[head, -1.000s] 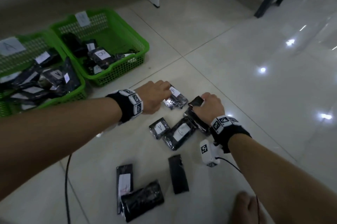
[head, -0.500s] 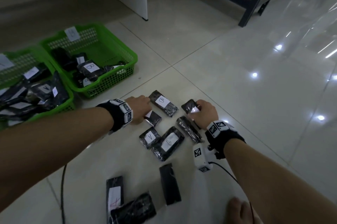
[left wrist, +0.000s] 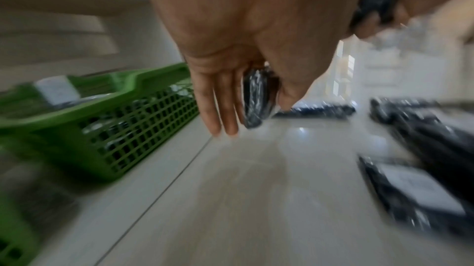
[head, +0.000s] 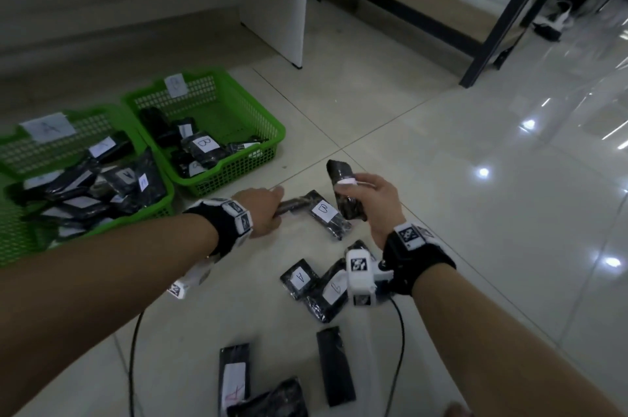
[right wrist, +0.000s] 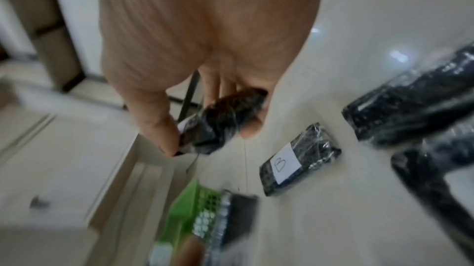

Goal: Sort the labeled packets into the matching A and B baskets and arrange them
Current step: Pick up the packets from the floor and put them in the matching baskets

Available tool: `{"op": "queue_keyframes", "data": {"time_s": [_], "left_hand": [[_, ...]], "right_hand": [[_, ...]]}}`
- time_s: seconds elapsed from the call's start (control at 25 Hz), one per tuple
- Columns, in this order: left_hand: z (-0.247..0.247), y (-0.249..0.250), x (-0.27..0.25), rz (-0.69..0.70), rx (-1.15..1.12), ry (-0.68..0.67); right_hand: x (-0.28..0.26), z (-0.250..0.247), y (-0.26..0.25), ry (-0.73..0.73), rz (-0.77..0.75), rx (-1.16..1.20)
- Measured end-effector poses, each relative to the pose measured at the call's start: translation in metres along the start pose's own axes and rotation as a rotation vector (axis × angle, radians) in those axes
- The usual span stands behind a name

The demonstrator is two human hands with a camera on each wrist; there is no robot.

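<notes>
Black plastic-wrapped packets: one (head: 345, 192), its label hidden by fingers, is gripped in the right hand (head: 377, 202) above the tiled floor (head: 441, 212); another (left wrist: 255, 98), label unseen, is pinched by the left hand (head: 261, 211). Both green mesh baskets, A (head: 20, 246) and B (head: 272, 131), hold packets.

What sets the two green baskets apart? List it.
1. The A basket carries a tag reading A on its back wall; the B basket has a smaller tag, too blurred to read.
2. The A basket is heaped with black packets; the B basket holds fewer, with bare green bottom showing.
3. The A basket sits farther left, partly cut off by the frame; the B basket shows whole.

Both are green mesh plastic, side by side on the tiled floor.
</notes>
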State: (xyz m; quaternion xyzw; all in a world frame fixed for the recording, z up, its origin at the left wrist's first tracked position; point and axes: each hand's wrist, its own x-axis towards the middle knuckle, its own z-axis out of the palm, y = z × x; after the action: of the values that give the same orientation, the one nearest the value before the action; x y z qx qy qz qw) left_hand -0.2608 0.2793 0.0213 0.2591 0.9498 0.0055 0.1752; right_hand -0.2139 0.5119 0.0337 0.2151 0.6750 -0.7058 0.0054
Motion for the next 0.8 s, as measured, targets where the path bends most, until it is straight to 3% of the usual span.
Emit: {"op": "queue_keyframes", "data": {"time_s": [0.12, 0.2, 0.36, 0.6, 0.8], "left_hand": [[-0.023, -0.031, -0.015, -0.167, -0.292, 0.176], [-0.036, -0.053, -0.03, -0.264, -0.395, 0.272], [-0.05, -0.09, -0.068, -0.409, -0.631, 0.29], [-0.062, -0.131, -0.109, -0.579, -1.515, 0.399], [-0.066, -0.147, -0.123, -0.573, -1.73, 0.49]], "right_hand": [[-0.004, 0.025, 0.0, 0.076, -0.343, -0.427], [-0.007, 0.044, -0.002, 0.051, -0.459, -0.476], [-0.009, 0.084, -0.01, 0.006, -0.552, -0.487], [-0.006, 0.147, -0.015, -0.029, -0.43, -0.36], [0.004, 0.177, -0.009, -0.111, -0.312, -0.289]]}}
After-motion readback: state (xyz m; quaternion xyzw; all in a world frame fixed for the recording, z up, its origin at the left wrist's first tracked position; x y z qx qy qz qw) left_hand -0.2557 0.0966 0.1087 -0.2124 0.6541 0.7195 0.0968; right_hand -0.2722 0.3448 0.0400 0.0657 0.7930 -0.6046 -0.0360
